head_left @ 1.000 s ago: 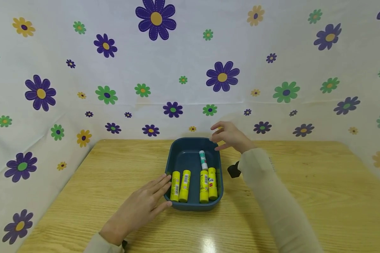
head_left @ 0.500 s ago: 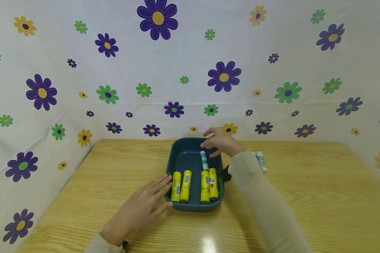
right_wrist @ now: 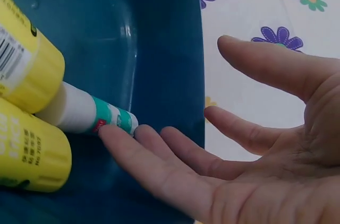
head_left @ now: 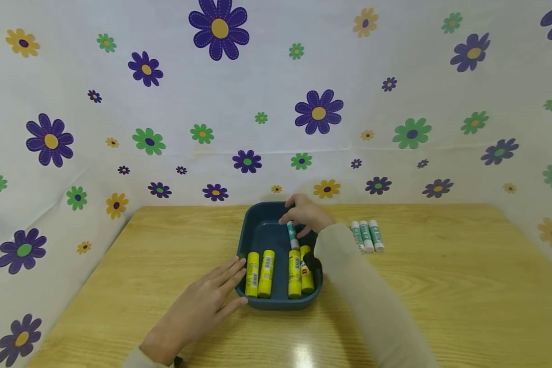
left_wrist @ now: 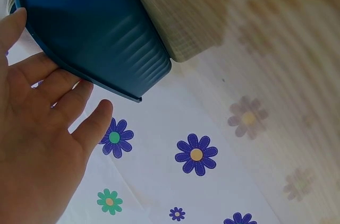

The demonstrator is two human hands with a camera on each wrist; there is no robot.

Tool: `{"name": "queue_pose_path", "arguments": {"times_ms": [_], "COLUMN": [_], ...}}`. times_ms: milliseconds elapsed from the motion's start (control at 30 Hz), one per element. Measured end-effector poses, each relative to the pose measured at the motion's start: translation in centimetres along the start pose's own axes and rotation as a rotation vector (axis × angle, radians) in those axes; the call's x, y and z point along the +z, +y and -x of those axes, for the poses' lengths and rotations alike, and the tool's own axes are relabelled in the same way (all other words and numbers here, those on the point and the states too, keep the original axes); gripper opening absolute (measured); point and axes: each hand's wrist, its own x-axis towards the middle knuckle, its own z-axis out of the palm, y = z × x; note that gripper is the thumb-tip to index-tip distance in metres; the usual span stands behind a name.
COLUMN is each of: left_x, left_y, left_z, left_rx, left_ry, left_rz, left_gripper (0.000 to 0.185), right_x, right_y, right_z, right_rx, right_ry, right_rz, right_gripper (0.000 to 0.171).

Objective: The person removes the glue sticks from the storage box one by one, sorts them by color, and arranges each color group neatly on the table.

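your right fingertips (right_wrist: 114,135) touch the far end of the white and teal glue stick (head_left: 293,234), which lies inside the dark blue tray (head_left: 262,232) just beyond the yellow ones; the fingers of your right hand (head_left: 305,214) are loosely extended, not wrapped round it. your left hand (head_left: 198,306) lies flat with straight fingers against the tray's near left rim. four yellow glue sticks (head_left: 267,266) lie side by side at the near end of the tray; their labels show barcodes and small print too small to read, and the wrist view gives only blurred writing. three more white and teal sticks (head_left: 367,236) lie together on the wooden table (head_left: 441,286), to the right of the tray
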Motion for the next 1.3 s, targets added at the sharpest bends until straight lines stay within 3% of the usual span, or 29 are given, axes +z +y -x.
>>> {"name": "queue_pose_path", "arguments": {"times_ms": [400,633,1300], "left_x": [0.0,0.0,0.2], "left_y": [0.1,0.2,0.1], "left_z": [0.0,0.2,0.1], "left_rx": [-0.011,-0.05,-0.03], "left_ry": [-0.006,-0.043,-0.007], "left_rz": [0.012,0.001,0.023], "left_gripper": [0.06,0.059,0.061], "right_x": [0.9,1.8,3.5], "right_y": [0.2,0.7,1.7], "right_z": [-0.5,-0.4,-1.8], "right_rx": [0.073,0.056,0.029], "right_ry": [0.062,0.035,0.026], "right_rz": [0.061,0.079,0.012], "right_gripper": [0.049,0.048,0.06]}}
